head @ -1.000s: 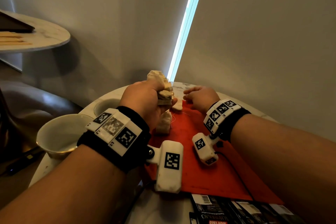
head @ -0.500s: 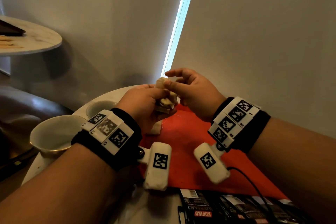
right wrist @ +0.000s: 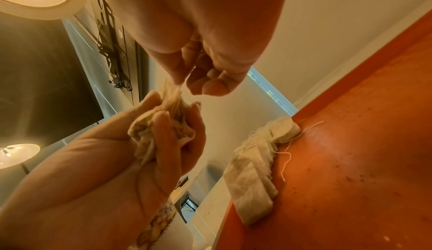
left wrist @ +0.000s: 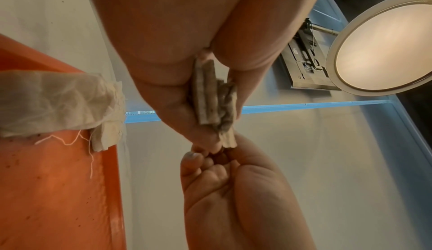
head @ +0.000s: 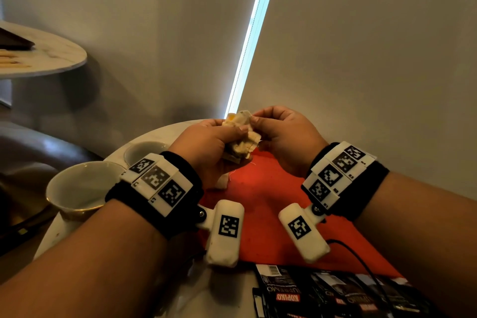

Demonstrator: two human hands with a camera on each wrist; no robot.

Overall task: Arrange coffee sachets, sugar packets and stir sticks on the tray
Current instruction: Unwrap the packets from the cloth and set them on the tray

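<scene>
The left hand (head: 206, 144) is clenched around a bunch of pale cloth sachets (head: 241, 142), held up above the far end of the orange tray (head: 271, 201), toward twelve o'clock from the person. The right hand (head: 284, 137), which half a second ago was reaching in with a finger stretched out, now pinches the top edge of the bunch between thumb and fingertips (right wrist: 180, 76). A second ago that hand lay low on the tray; now both hands meet in the air. More sachets (right wrist: 254, 163) lie stacked on the tray's left edge, a loose thread trailing from them. Two white cups (head: 82, 188) stand at nine o'clock beside the tray. Black coffee packets (head: 322, 294) lie at six o'clock, just at the tray's near edge.
</scene>
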